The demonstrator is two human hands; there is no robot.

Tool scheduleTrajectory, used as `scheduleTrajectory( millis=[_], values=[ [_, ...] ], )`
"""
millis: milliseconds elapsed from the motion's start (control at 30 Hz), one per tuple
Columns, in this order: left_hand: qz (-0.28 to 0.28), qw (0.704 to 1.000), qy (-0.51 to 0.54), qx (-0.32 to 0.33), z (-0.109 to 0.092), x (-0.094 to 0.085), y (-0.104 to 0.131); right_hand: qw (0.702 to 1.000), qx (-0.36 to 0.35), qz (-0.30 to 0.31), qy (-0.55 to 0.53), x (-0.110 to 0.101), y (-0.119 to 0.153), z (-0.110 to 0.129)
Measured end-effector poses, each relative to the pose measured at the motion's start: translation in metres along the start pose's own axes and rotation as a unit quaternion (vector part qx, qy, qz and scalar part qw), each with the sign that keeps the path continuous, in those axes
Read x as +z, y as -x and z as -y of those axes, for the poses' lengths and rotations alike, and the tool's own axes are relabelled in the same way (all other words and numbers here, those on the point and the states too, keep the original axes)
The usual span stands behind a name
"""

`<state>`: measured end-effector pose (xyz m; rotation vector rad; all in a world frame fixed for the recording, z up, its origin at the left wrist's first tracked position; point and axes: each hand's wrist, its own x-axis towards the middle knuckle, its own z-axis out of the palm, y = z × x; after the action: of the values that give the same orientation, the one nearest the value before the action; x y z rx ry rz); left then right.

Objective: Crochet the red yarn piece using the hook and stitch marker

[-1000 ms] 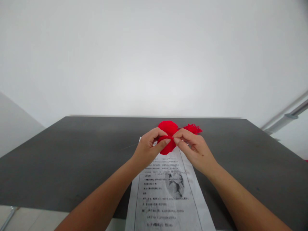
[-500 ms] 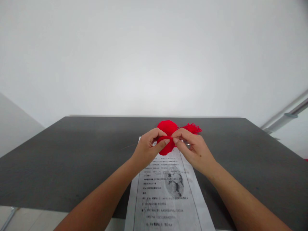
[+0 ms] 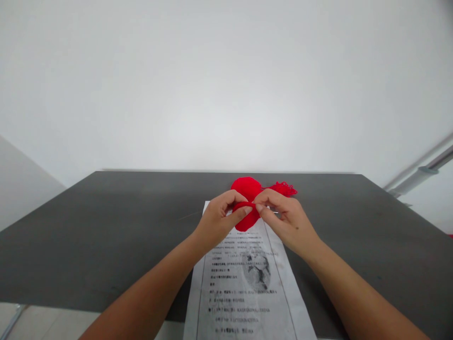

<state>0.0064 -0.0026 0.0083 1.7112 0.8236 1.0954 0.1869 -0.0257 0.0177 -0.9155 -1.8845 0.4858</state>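
Note:
Between my hands is a small red crochet piece [image 3: 245, 223], its thick folded edge along the top. My left hand [image 3: 222, 215] pinches that edge from the left with thumb and forefinger. From the right, my right hand [image 3: 283, 215] grips the same edge, its fingertips almost meeting the left ones. A thin shiny tip [image 3: 276, 212] shows by the right palm; I cannot make out the tool. Just beyond the fingers lies a round red piece [image 3: 247, 186], and whether it joins the held one is hidden. Loose red yarn [image 3: 284, 189] sits behind my right hand.
Under my hands a printed sheet [image 3: 233, 283] with text and a dark picture runs to the table's front edge. The dark grey table [image 3: 106, 236] reaches a white wall [image 3: 226, 94]. A thin strand or needle [image 3: 189, 216] lies left of the sheet.
The red piece has shifted slightly right and down with my left fingertips, and its lower part hangs a little lower. My right hand has barely moved.

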Motion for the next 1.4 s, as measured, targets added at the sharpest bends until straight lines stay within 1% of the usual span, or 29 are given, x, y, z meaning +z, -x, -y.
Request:
scheduleTrajectory(
  millis=[133,367,600,733,867,967,1067,1167,1267,1400],
  values=[
    [0.005,1.000,0.015,-0.012,0.0011,-0.0001,-0.0005,1.000,0.004,-0.001,0.000,0.0000,-0.0004,0.0008],
    [-0.004,1.000,-0.006,-0.013,-0.0023,0.0000,-0.0007,1.000,0.015,0.016,0.008,-0.0003,0.0006,0.0016],
    [-0.005,1.000,0.005,-0.016,-0.0019,0.0005,-0.0003,1.000,0.009,0.009,0.018,-0.0014,0.0000,0.0012],
    [0.002,0.997,0.066,-0.037,-0.0015,0.0014,-0.0002,1.000,0.012,0.000,0.010,-0.0018,-0.0002,0.0029],
    [-0.002,0.985,0.156,-0.070,-0.0029,0.0021,-0.0008,0.998,0.061,-0.015,-0.013,-0.0011,0.0014,0.0038],
    [-0.012,0.978,0.193,-0.082,-0.0030,0.0023,-0.0014,0.994,0.098,-0.015,-0.042,-0.0004,0.0034,0.0032],
    [-0.008,0.969,0.228,-0.090,-0.0029,0.0021,-0.0019,0.990,0.114,-0.008,-0.078,-0.0001,0.0050,0.0028],
    [0.008,0.958,0.267,-0.102,-0.0046,0.0018,-0.0018,0.987,0.115,-0.003,-0.109,-0.0001,0.0056,0.0036],
    [0.018,0.952,0.286,-0.110,-0.0064,0.0013,-0.0014,0.986,0.109,-0.003,-0.128,0.0003,0.0051,0.0045],
    [0.014,0.961,0.263,-0.086,-0.0050,0.0006,-0.0014,0.986,0.099,-0.006,-0.131,0.0008,0.0041,0.0034]
  ],
)
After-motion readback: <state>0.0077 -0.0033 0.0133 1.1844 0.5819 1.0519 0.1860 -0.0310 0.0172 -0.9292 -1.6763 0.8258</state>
